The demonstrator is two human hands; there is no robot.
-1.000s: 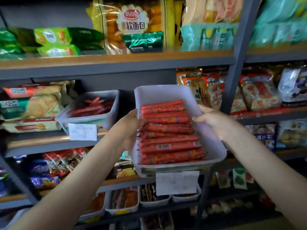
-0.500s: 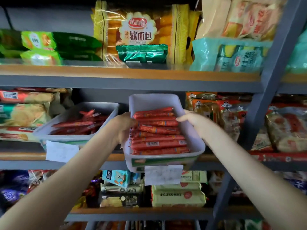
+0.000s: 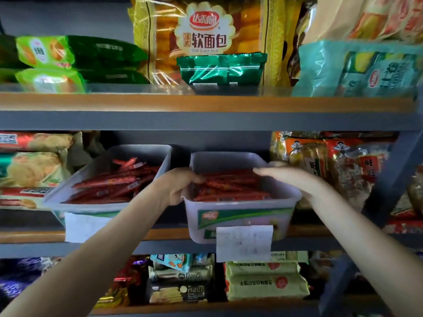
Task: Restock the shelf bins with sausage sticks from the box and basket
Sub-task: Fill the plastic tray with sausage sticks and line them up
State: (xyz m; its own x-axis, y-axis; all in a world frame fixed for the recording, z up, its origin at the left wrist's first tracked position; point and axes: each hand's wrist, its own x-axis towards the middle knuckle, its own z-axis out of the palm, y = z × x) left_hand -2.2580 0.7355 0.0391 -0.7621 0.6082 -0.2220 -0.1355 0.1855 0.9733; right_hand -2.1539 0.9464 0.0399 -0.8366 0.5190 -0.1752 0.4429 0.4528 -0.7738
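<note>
A translucent white bin (image 3: pixel 240 221) full of red sausage sticks (image 3: pixel 231 187) sits on the middle shelf (image 3: pixel 160 234), with a paper label on its front. My left hand (image 3: pixel 176 186) grips its left rim, thumb inside over the sticks. My right hand (image 3: pixel 288 177) holds the right rim, fingers reaching across the sticks. A second white bin (image 3: pixel 75 197) of sausage sticks (image 3: pixel 114 181) stands on the same shelf just to the left, also labelled.
Snack packs (image 3: pixel 27 170) crowd the shelf left of the bins and rice-cracker bags (image 3: pixel 325 165) stand to the right. A grey upright post (image 3: pixel 389 179) rises at the right. Bread bags (image 3: pixel 206 40) fill the shelf above; biscuit packs (image 3: pixel 263 280) lie below.
Both hands have carried the full bin up and forward, from in front of the shelves onto the middle shelf beside the other bin. The view has tilted upward.
</note>
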